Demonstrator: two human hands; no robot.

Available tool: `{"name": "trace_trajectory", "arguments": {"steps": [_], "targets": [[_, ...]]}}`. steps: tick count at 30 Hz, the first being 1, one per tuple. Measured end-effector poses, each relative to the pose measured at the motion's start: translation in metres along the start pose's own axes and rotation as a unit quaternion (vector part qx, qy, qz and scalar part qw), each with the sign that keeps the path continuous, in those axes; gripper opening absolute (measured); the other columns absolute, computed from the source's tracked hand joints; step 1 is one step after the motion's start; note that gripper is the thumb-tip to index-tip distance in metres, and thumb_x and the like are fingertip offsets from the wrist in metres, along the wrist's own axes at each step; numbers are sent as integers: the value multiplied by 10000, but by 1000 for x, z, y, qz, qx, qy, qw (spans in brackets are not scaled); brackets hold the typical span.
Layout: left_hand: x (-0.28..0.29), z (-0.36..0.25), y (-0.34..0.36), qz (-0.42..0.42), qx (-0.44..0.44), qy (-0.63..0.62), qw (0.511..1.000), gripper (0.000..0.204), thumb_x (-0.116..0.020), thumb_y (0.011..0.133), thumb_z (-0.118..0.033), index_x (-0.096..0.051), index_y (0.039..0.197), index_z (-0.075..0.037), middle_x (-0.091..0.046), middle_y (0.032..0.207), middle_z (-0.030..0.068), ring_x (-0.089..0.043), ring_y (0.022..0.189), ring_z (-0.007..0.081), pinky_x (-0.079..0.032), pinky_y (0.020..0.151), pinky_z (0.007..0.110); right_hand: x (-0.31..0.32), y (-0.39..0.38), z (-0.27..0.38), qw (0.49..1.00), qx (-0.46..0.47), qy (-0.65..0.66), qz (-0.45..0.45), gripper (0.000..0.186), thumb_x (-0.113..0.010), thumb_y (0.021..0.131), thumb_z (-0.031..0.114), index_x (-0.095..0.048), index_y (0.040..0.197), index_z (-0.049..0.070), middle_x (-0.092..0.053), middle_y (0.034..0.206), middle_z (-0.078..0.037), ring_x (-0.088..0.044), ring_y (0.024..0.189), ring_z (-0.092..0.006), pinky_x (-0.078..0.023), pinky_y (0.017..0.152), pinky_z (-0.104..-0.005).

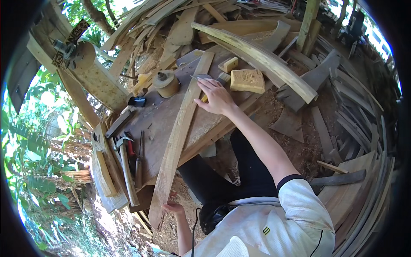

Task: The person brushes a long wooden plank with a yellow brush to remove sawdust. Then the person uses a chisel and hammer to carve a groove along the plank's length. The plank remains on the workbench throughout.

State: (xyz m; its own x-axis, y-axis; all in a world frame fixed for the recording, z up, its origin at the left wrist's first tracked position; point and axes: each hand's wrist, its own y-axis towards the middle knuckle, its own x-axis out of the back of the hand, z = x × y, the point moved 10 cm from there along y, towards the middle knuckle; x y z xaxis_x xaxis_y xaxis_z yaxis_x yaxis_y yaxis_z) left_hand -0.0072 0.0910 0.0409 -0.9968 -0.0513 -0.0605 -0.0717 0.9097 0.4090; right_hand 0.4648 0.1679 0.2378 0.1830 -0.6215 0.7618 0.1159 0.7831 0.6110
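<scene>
The person's right hand (217, 97) lay on the far part of a long wooden plank (180, 128) and pinched a thin pencil (196, 78) between its fingers. The tip of the pencil touched the plank's face, just past the fingertips. So that hand was shut on the pencil, pressing the plank down as well.

The left hand (171, 207) was at the near end of the plank, close to the person's body. Its fingers curled round the plank's end from below — it gripped the wood to keep it from sliding.

The plank lay slanted across a dark workbench (154, 124), from one hand to the other. Just beyond the right hand sat a carved yellow block (247, 80) and a smaller block (229, 64). To the left of the right hand stood a round brown pot (166, 83). Near the left hand, a bit further out, lay a hammer (126, 165) and a chisel (139, 165), side by side.

The step looked like marking a line on the plank. To do it well, the left hand should hold the near end firm so the plank cannot wobble. The right hand should press lightly and move slowly — a hard push could snap the tip or make the line jump on the rough grain.
</scene>
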Motion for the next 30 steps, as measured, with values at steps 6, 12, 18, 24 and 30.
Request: {"name": "trace_trajectory", "arguments": {"steps": [6,12,18,24,30], "targets": [[-19,5,0,1,3,29,1000,912,-142,1027,-731,-686,966,-1,-677,799,121,-640,762,270,-502,765,386,0,-6,-2,1000,2,-1,-6,731,-654,951,494,-554,1401,-73,-547,1489,-203,-492,1395,-321,-376,1195,-442],[-25,0,0,-17,11,50,999,932,-120,1027,-739,-690,969,-3,-677,816,115,-652,774,270,-500,788,411,6,-5,1,1000,11,9,-20,685,-680,943,450,-569,1393,-53,-560,1485,-183,-504,1388,-316,-398,1179,-428],[-6,-13,-5,-77,-14,92,993,940,-121,1031,-730,-697,824,-17,-677,724,103,-654,707,261,-517,779,440,13,-6,3,998,36,24,-44,672,-694,932,438,-580,1378,-52,-575,1469,-176,-516,1373,-317,-413,1163,-430],[18,-30,-21,-119,5,49,992,910,-182,1003,-787,-660,772,-47,-662,704,79,-631,644,229,-528,758,424,3,-6,12,989,110,60,-74,647,-623,981,412,-552,1426,-52,-526,1538,-150,-479,1412,-291,-368,1209,-455],[40,-57,-36,-235,66,3,970,902,-187,1003,-796,-680,926,-45,-679,742,75,-640,632,178,-530,618,330,8,17,115,966,198,145,-86,545,-625,1005,351,-590,1411,-11,-382,1644,-176,-399,1496,-318,-279,1270,-428]]}}
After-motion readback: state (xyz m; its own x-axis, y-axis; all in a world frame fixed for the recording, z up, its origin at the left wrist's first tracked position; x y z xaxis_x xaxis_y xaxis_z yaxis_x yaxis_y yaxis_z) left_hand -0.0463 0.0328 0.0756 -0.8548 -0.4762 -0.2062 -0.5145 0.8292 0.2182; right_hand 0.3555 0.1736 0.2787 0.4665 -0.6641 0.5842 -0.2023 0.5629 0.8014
